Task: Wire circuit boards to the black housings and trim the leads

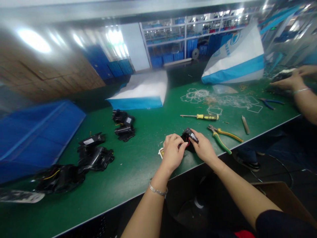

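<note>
Between my two hands, over the front part of the green table, is a black plastic device housing (190, 135) with a short red wire showing. My right hand (204, 147) grips its right side, thumb and fingers wrapped round it. Closed at its left side, my left hand (173, 150) has thumb and fingers pinched against the dark housing; the exact spot under the fingertips is hidden. A small white-edged frame (161, 152) with a yellowish inside pokes out beside my left hand, mostly covered by it.
Right of my hands lie pliers (224, 137), a screwdriver (207, 117) and a small rod (245, 125). Thin white gaskets (195, 95) and blue-handled pliers (268, 102) lie farther back. Leftward are black housings (95, 157) and a blue bin (42, 132). A co-worker's hands (297, 81) work at right.
</note>
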`<state>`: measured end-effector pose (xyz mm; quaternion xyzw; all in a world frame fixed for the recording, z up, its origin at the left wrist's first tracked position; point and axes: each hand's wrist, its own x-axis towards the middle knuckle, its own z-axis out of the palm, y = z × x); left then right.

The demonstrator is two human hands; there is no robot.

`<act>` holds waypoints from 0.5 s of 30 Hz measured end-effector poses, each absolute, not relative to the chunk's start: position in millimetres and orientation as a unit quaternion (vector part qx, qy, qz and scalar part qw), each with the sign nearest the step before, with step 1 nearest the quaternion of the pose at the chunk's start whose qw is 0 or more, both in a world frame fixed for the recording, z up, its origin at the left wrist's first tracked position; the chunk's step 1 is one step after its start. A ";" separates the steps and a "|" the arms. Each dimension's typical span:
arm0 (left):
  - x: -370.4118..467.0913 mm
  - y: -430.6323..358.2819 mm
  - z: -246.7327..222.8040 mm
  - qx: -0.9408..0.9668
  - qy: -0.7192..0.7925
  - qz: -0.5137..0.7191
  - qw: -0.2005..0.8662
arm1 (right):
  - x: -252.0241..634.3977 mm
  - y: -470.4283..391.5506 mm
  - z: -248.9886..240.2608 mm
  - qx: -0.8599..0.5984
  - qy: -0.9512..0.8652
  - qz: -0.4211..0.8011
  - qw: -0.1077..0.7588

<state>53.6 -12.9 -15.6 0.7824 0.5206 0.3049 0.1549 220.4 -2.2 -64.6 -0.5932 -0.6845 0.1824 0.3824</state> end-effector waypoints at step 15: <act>54.3 -32.3 -2.7 0.793 0.496 0.344 0.083 | 248.5 40.9 -73.7 -0.597 -0.578 0.251 0.496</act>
